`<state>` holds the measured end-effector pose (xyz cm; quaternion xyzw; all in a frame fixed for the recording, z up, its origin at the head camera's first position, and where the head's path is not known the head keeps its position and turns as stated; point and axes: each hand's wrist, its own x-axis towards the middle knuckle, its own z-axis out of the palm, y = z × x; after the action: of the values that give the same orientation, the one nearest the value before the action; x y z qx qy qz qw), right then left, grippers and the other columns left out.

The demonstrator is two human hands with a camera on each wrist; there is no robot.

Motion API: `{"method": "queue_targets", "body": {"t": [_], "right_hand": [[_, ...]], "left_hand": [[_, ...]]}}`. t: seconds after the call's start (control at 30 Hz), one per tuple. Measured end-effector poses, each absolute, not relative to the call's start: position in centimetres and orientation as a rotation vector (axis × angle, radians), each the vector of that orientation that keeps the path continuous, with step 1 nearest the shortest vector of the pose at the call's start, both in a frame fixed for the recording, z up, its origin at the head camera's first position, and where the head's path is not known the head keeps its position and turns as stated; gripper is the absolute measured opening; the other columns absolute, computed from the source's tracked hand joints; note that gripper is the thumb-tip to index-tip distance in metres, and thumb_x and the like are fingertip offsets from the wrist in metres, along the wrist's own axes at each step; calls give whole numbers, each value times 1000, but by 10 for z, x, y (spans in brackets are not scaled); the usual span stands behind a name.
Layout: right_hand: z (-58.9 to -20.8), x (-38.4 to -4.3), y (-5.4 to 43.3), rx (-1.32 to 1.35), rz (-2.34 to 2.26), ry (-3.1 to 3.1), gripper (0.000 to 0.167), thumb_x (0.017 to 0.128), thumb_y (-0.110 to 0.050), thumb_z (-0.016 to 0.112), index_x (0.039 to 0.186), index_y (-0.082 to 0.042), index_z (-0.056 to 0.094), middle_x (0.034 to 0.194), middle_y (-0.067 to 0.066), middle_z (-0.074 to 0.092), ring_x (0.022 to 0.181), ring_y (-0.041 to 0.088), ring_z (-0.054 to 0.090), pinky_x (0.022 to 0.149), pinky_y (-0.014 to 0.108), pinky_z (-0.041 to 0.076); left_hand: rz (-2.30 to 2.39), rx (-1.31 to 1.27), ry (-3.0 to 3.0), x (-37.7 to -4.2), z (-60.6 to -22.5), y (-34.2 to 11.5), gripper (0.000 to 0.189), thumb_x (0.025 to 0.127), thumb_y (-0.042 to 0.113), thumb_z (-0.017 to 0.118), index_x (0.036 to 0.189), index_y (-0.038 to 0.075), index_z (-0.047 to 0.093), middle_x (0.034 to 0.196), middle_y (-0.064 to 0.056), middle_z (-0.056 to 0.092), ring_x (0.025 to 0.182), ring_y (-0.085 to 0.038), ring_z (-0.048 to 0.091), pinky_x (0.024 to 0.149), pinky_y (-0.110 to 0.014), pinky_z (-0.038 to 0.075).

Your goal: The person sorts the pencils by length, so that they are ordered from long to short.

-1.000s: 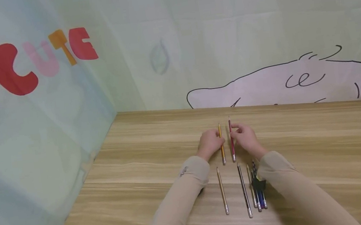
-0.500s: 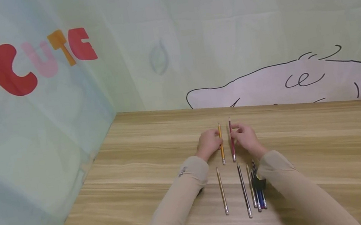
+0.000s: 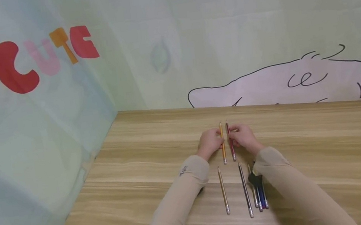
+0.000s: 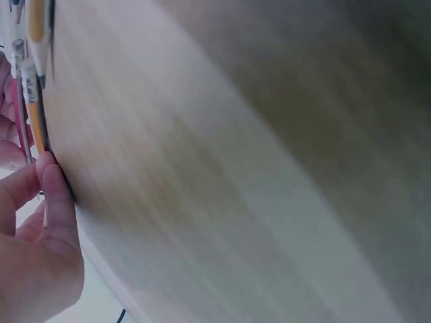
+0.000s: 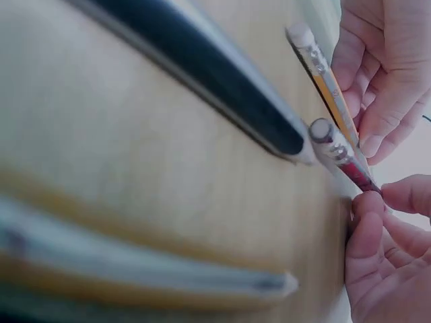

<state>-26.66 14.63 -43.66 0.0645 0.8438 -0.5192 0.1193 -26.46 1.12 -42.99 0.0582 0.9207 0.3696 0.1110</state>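
Note:
Two pencils lie nearly parallel with a small gap between them, eraser ends toward me. My left hand [image 3: 210, 143] pinches the yellow pencil [image 3: 223, 148] from its left side. From the right, my right hand [image 3: 243, 137] pinches the dark red pencil [image 3: 232, 149] between thumb and finger. In the right wrist view the red pencil [image 5: 357, 173] shows its silver ferrule and eraser, beside the yellow pencil [image 5: 335, 97]. Nearer me lie a gold-coloured pencil [image 3: 224, 194] and a black pencil [image 3: 246, 193], apart from each other.
Several more pencils [image 3: 260, 199] lie bunched by my right forearm, partly hidden by the sleeve and a dark strap piece. The wooden table [image 3: 132, 164] meets a printed cloth backdrop [image 3: 149, 82] at the back and left.
The red pencil has shifted left and slightly toward me with my right hand, so its gap to the yellow one is narrower. My left hand has barely moved.

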Motion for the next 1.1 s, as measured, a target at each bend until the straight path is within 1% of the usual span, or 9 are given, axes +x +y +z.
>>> {"method": "queue_targets", "body": {"t": [0.13,0.37,0.53,0.67,0.83,0.87,0.97,1.1], "right_hand": [[-435,-268,144,166,-1479,2483,34,84,-4,49,116,6,49,70,6,57,48,8,48,44,18,41],[-436,-271,144,174,-1384,2533,33,83,-6,51,114,5,50,61,3,54,48,8,49,44,18,42],[-437,-271,143,155,-1311,2571,31,85,-8,52,113,4,51,62,4,55,48,9,50,44,19,43],[-437,-271,143,131,-1306,2586,30,85,-7,51,112,5,52,60,4,54,47,9,49,43,19,43],[-437,-270,144,96,-1304,2600,34,82,-6,55,114,6,50,56,2,53,45,9,49,42,19,43],[-437,-270,144,92,-1298,2603,36,81,-7,56,114,5,50,56,2,53,45,9,49,42,19,42],[-436,-270,143,101,-1287,2605,38,80,-6,58,115,5,49,56,3,53,45,9,49,42,19,42],[-435,-270,143,136,-1298,2588,37,79,-5,58,113,4,51,60,3,55,46,9,49,43,19,43]], "left_hand": [[1096,176,2695,-264,-429,10,36,80,11,60,115,5,55,70,-2,63,47,-5,52,44,-15,41],[1084,181,2698,-264,-428,10,36,81,12,60,116,5,55,73,-1,62,48,-5,53,44,-15,41],[1092,182,2695,-265,-430,10,35,81,12,60,115,5,55,70,0,61,47,-4,52,44,-14,40],[1101,168,2682,-267,-431,10,35,81,13,60,115,6,55,71,0,61,49,-5,53,45,-15,42],[1100,139,2660,-268,-431,11,34,82,13,60,115,6,55,71,-1,62,50,-8,56,48,-18,45],[1098,150,2670,-267,-431,11,33,81,12,60,114,5,56,69,0,61,49,-7,55,47,-18,44],[1097,155,2672,-266,-429,11,33,81,13,60,113,5,55,71,0,61,48,-6,55,47,-18,44],[1088,151,2681,-265,-429,11,34,82,13,60,115,6,55,75,-1,63,50,-6,56,48,-16,44]]}}
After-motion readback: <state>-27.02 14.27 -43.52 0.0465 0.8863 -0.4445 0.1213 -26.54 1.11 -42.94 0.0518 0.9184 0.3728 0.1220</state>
